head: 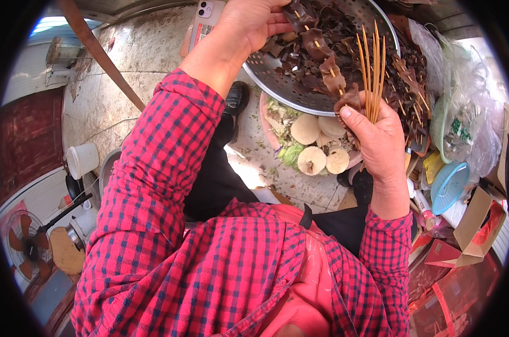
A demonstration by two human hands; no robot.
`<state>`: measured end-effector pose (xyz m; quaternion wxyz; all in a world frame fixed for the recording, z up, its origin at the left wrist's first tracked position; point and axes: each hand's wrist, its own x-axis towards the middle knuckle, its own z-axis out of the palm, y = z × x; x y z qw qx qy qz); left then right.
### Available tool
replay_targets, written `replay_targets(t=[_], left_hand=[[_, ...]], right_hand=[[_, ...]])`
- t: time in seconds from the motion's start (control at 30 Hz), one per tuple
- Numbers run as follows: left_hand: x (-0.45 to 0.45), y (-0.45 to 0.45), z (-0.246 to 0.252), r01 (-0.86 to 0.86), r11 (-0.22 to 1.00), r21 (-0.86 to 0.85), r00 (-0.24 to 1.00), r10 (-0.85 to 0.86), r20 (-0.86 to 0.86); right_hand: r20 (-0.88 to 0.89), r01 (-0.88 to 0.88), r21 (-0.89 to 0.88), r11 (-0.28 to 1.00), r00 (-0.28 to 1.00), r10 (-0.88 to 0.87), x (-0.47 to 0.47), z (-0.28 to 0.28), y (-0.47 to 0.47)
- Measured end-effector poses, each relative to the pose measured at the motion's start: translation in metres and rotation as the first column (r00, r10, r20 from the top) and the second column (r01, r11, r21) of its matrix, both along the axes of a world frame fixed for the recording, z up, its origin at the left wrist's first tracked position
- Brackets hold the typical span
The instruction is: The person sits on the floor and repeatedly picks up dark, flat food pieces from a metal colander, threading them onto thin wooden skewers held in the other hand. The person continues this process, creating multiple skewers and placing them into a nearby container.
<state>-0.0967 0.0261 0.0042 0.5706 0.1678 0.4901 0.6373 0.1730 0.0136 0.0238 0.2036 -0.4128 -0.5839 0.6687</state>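
My right hand [374, 135] grips a bundle of bare wooden skewers [373, 71] and the lower end of a skewer threaded with dark wood ear mushroom [332, 76]. At the top, my left hand [258, 21] has its fingers at the upper end of that threaded skewer; the fingertips are partly hidden behind the mushroom. Beneath both hands lies a perforated metal colander [275, 90] holding loose wood ear pieces [309, 84]. Finished-looking skewers of wood ear [410, 84] are piled at the colander's right.
Below the colander, a pink basin [268, 126] holds round pale slices and leafy scraps. A phone [206, 19] lies at the upper left. Plastic bags [475, 130], a blue basket [448, 189] and an open cardboard box [473, 223] crowd the right. A fan [29, 246] and white bucket [82, 161] stand left.
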Motion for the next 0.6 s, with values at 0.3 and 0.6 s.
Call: replay_targets(t=[0.3,0.6], left_hand=[[0.013,0.0,0.007,-0.056,0.998,-0.039,0.978,0.063,0.198],[0.016,0.002,-0.014,-0.035,0.992,0.122,0.96,-0.001,0.278]], right_hand=[[-0.02,-0.008,-0.006,1.0,1.0,0.008,0.0,-0.002,-0.001],[-0.013,-0.009,0.029,1.0,1.0,0.009,-0.001,-0.004,0.001]])
